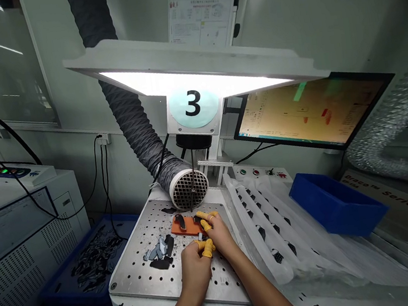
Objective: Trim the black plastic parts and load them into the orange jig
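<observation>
An orange block (183, 227) lies on the perforated metal plate (138, 282), with a black curved part (180, 221) standing on its left end. My right hand (217, 229), in yellow finger cots, reaches over the block's right end, thumb and forefinger closed about a small black part (197, 219) there. Close in front of the block my left hand (198, 261), also in yellow finger cots, has its thumb and fingers pinched together. At its fingertips shows a small grey-and-black piece (202, 237), partly hidden by the fingers. Several loose black and grey pieces (160, 251) lie left of the block.
Behind the block are a grilled duct mouth (189, 189) and a thin vertical rod (193, 169). A lamp (195, 56) hangs overhead. White trays (272, 244) with several dark parts and a blue bin (334, 201) stand right; a blue crate (91, 268) of black pieces is left.
</observation>
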Demonstrator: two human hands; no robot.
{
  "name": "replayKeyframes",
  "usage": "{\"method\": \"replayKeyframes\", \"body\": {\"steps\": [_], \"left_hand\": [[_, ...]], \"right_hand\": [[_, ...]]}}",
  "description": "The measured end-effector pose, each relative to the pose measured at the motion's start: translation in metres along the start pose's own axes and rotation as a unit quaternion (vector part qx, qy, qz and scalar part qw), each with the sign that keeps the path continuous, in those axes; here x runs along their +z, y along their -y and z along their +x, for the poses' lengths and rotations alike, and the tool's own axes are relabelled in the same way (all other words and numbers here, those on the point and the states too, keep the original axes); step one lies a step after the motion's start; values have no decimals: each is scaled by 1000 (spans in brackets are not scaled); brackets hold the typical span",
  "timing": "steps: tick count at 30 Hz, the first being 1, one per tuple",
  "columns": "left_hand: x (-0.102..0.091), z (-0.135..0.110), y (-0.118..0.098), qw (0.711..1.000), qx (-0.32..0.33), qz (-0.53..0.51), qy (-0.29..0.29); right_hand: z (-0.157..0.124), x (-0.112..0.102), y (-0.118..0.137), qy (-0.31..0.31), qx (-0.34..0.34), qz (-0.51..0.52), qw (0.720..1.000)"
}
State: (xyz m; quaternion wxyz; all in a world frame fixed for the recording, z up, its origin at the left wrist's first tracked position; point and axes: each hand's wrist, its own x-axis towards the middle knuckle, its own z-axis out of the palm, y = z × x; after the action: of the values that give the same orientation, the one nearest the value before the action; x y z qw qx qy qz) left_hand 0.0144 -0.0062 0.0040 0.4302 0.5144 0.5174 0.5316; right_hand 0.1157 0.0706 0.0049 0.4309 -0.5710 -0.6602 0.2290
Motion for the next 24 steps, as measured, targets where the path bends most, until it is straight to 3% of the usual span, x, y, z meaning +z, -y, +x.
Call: {"method": "replayKeyframes", "body": {"steps": [6,15,24], "left_hand": [[-1,-1,-3,997,-42,-65,-4],[-1,-2,-6,993,-61,-99,5],[0,0,-4,995,-45,-90,2]], "right_hand": [[-3,-2,1,9,-14,-18,1000],[-4,-3,-14,-1,-7,41,999],[-3,-7,-1,44,-10,-47,998]]}}
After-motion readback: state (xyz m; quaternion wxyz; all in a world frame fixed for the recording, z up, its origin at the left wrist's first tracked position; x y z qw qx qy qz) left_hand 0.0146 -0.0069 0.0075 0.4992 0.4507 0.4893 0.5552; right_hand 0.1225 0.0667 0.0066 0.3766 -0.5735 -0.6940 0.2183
